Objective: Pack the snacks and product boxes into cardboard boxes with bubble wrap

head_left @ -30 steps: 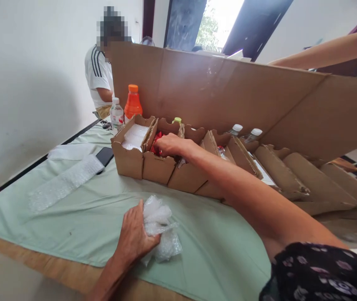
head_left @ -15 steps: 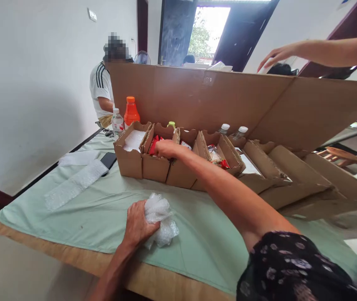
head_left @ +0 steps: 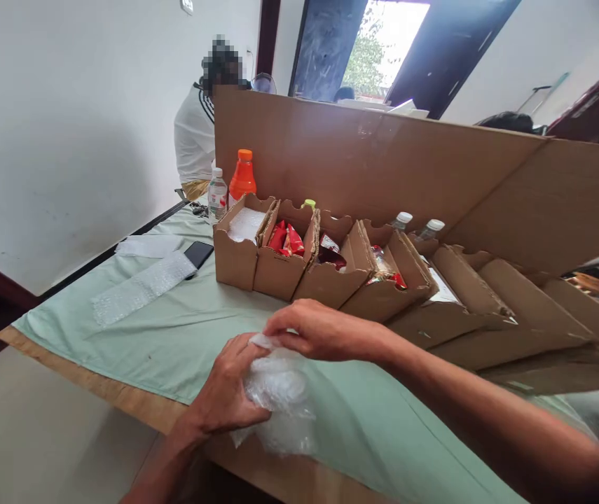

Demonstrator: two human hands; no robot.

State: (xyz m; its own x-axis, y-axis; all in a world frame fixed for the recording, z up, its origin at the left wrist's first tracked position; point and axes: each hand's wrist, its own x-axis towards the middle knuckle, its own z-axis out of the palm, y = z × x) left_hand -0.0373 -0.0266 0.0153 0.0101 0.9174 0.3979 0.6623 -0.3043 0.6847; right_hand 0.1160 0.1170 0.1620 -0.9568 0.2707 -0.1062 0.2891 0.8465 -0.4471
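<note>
Green cloth (head_left: 162,350) covers a wooden table (head_left: 120,393), close to whose near edge the left hand (head_left: 228,388) is curled round a bunch of bubble wrap (head_left: 281,399), thumb along its near side. Just above, the right hand (head_left: 325,332) has its fingers bent over the wrap's top fold; whether they pinch it I cannot tell, nor whether anything lies inside. If the left grip slackened, the springy wrap would probably open out, and so near the edge it could slip to the floor; a hard tug from the right might tear it. Beyond the hands runs a row of boxes (head_left: 233,262), red packets (head_left: 291,238) in the second from the left. Off to the left, a flat strip (head_left: 144,290) overlaps a phone (head_left: 200,255), which could slide if the strip were snatched. Behind stand an orange bottle (head_left: 243,178) and a tall cardboard panel (head_left: 383,161).
</note>
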